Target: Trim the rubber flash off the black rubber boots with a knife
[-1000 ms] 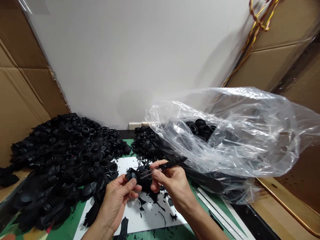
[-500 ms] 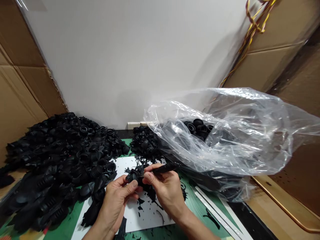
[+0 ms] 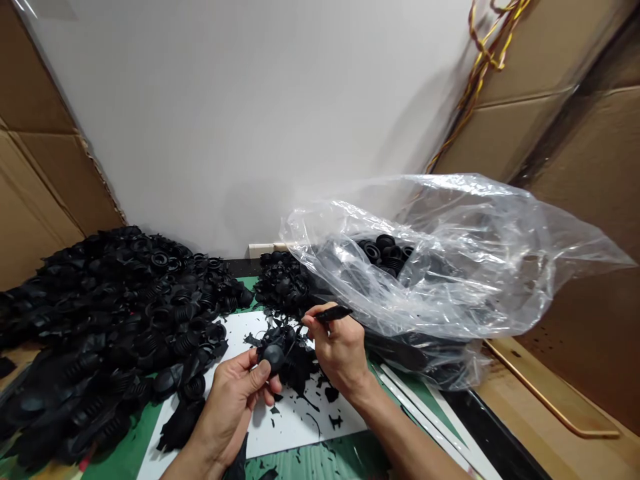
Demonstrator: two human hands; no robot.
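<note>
The left hand (image 3: 235,400) has its grip closed on a black rubber part (image 3: 273,355), thumb pressed over the rounded cap, holding it just above the white sheet (image 3: 300,427) on the tabletop (image 3: 140,450). The right hand (image 3: 340,350) is closed on a slim black knife (image 3: 333,313) (the blade end is lost against the dark rubber). The part lies just to the left of the right hand and slightly below it, the two hands nearly touching. The knife's long axis runs roughly left to right, its butt pointing right toward the clear plastic bag (image 3: 450,267). The part's rounded cap faces the camera. A pile of rubber parts (image 3: 115,320) lies well to the left.
</note>
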